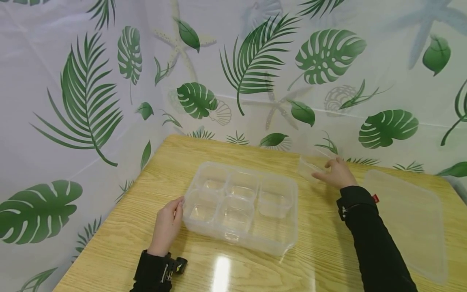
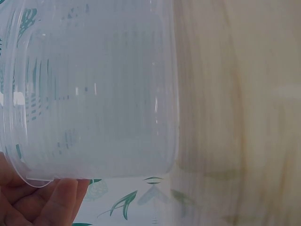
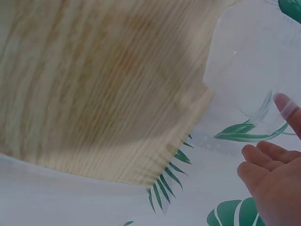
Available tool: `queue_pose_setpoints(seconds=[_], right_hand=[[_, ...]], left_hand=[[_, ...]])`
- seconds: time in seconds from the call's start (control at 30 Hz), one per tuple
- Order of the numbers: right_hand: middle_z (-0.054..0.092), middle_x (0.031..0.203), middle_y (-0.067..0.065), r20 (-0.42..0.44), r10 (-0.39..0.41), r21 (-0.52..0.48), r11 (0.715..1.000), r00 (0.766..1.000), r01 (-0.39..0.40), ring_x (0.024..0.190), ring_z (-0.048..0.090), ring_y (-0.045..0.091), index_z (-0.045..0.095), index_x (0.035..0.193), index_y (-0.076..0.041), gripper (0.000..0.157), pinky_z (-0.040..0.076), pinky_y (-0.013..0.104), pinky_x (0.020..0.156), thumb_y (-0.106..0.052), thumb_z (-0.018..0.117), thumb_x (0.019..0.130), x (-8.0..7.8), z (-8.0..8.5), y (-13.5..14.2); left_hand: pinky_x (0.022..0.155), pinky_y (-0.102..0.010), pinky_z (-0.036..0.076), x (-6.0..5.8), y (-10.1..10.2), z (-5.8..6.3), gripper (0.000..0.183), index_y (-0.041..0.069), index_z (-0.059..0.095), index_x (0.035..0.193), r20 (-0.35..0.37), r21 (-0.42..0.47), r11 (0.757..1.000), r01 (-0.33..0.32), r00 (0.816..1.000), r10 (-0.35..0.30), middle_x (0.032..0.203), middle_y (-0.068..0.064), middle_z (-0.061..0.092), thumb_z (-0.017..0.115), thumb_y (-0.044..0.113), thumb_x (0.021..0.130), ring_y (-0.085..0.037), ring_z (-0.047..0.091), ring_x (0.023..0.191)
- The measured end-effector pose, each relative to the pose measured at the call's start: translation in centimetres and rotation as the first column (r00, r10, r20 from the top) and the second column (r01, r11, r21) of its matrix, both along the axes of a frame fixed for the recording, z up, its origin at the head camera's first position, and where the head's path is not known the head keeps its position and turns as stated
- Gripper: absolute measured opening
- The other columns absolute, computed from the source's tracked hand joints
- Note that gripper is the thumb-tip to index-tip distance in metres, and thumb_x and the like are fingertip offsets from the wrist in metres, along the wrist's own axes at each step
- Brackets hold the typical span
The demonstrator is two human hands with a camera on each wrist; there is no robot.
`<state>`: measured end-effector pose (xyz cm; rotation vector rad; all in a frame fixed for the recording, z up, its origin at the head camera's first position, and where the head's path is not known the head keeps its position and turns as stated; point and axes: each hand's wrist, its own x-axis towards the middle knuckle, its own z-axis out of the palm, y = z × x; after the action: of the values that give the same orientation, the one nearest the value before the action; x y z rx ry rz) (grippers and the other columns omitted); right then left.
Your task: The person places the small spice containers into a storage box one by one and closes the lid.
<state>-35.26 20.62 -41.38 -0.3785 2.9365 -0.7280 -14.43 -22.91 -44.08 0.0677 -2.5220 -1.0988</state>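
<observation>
A large clear plastic box [image 1: 288, 231] with several small clear containers [image 1: 235, 215] inside stands on the table. My left hand [image 1: 168, 223] grips its left rim, and the left wrist view has fingers [image 2: 63, 200] curled at the rim's corner. At the back of the table, to the right of the box, my right hand [image 1: 337, 174] pinches a separate small clear container [image 1: 308, 166] by its wall. In the right wrist view this container [image 3: 235, 56] fills the upper right, with a fingertip against its edge.
A flat translucent lid [image 1: 408, 227] lies on the wooden table [image 1: 142, 227] at the right, beside my right forearm. A white cloth [image 1: 262, 121] printed with green leaves hangs behind the table and along its left side.
</observation>
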Motion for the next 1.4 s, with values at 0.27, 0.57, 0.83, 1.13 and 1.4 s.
queue_pose_setpoints(seconds=[0.27, 0.57, 0.83, 1.13, 1.4], right_hand=[[0.025, 0.124, 0.042, -0.026, -0.015, -0.012, 1.0, 1.0, 0.015, 0.118, 0.017, 0.053, 0.047, 0.075, 0.004, 0.053, 0.033, 0.057, 0.08, -0.047, 0.062, 0.077, 0.2, -0.5, 0.5], [0.027, 0.123, 0.038, -0.048, -0.032, -0.036, 0.999, 0.998, 0.031, 0.111, 0.027, 0.05, 0.04, 0.116, 0.015, 0.079, 0.032, 0.057, 0.084, -0.054, 0.053, 0.08, 0.3, -1.4, 1.1], [0.024, 0.125, 0.04, -0.087, -0.053, -0.088, 0.995, 0.995, 0.046, 0.112, 0.026, 0.053, 0.023, 0.13, 0.017, 0.09, 0.028, 0.059, 0.088, -0.05, 0.057, 0.08, 0.7, -1.6, 1.1], [0.021, 0.129, 0.039, -0.161, -0.025, -0.202, 0.979, 0.987, -0.008, 0.114, 0.024, 0.052, 0.014, 0.135, 0.013, 0.09, 0.027, 0.059, 0.089, -0.043, 0.059, 0.081, 2.7, 0.1, -0.2], [0.028, 0.13, 0.031, -0.28, 0.099, -0.294, 0.938, 0.955, -0.183, 0.113, 0.032, 0.046, 0.02, 0.136, 0.007, 0.082, 0.032, 0.051, 0.09, -0.028, 0.067, 0.079, 6.5, 4.5, -3.9]], left_hand=[[0.077, -0.043, 0.047, 0.1, 0.0, 0.0, 0.027, -0.009, 0.056, 0.112, -0.014, 0.006, 1.0, -0.002, 1.0, 0.002, 0.107, -0.024, 0.058, 0.044, 0.005, 0.093, -0.032, 0.056, 0.098], [0.076, -0.042, 0.048, 0.0, 0.0, 0.0, 0.028, -0.009, 0.055, 0.113, -0.017, 0.003, 1.0, 0.006, 1.0, -0.006, 0.107, -0.023, 0.058, 0.043, 0.006, 0.093, -0.031, 0.056, 0.097], [0.074, -0.042, 0.048, 0.1, 0.1, 0.0, 0.028, -0.009, 0.056, 0.113, -0.019, 0.004, 1.0, 0.006, 1.0, -0.006, 0.107, -0.024, 0.058, 0.043, 0.006, 0.093, -0.031, 0.057, 0.096], [0.077, -0.043, 0.047, 0.2, 0.3, 0.0, 0.028, -0.01, 0.055, 0.113, -0.003, 0.017, 1.0, 0.013, 1.0, -0.013, 0.107, -0.024, 0.058, 0.043, 0.006, 0.093, -0.032, 0.056, 0.096], [0.075, -0.042, 0.048, 0.2, 0.2, 0.1, 0.027, -0.01, 0.055, 0.112, -0.023, 0.019, 1.0, 0.012, 1.0, -0.011, 0.106, -0.023, 0.058, 0.044, 0.005, 0.093, -0.031, 0.057, 0.095]])
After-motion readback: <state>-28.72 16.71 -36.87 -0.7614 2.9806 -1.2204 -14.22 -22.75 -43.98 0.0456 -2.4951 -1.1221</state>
